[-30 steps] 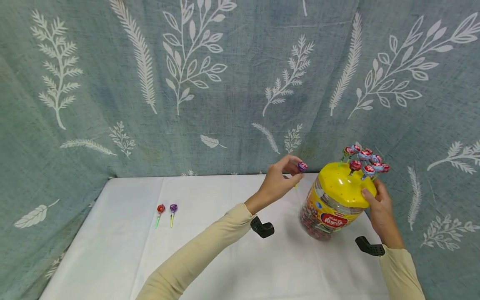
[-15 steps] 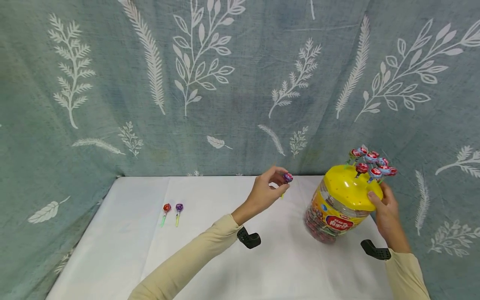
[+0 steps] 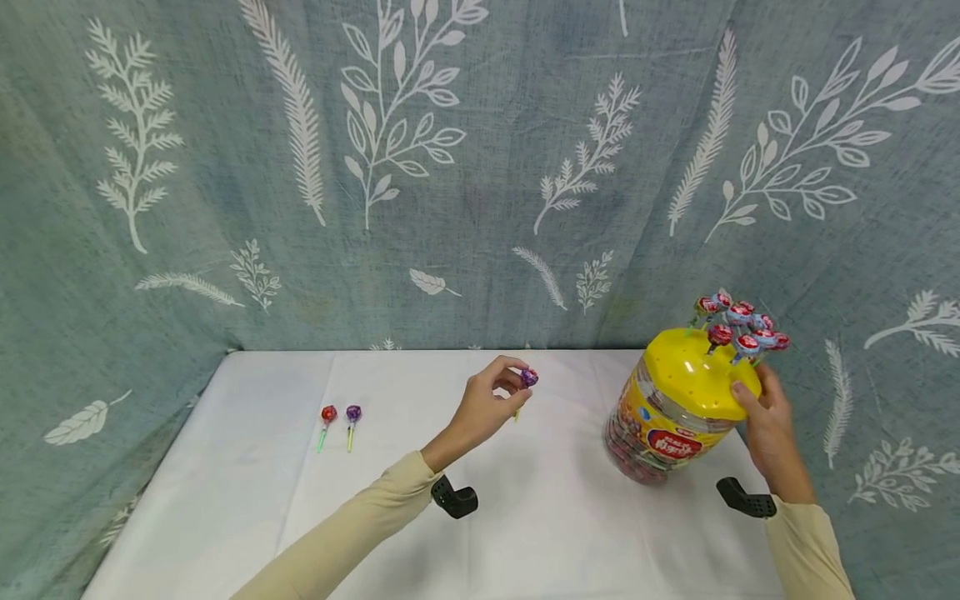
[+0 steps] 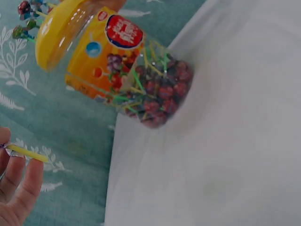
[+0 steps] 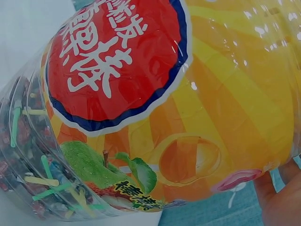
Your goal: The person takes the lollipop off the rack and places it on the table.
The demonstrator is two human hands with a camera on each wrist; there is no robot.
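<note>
Over the middle of the table, my left hand point(image 3: 491, 400) pinches a purple-wrapped lollipop point(image 3: 529, 377) whose yellow stick points down; in the left wrist view the yellow stick point(image 4: 28, 153) lies by the fingertips. At the right, my right hand point(image 3: 770, 421) grips the edge of the yellow lid point(image 3: 693, 375) of a big clear jar point(image 3: 637, 442). The jar leans to the right. Several lollipops point(image 3: 738, 313) stand upright in holes in that lid. Through the clear wall, many more wrapped lollipops point(image 4: 164, 92) show at the jar's bottom.
On the left part of the white table point(image 3: 217, 500) lie a red lollipop point(image 3: 327, 414) with a green stick and a purple lollipop point(image 3: 353, 414) with a yellow stick, side by side. A green leaf-patterned cloth point(image 3: 480, 167) hangs behind the table.
My left hand has moved left and down, away from the jar, carrying the purple lollipop. The right hand keeps its hold on the lid and the jar stays tilted.
</note>
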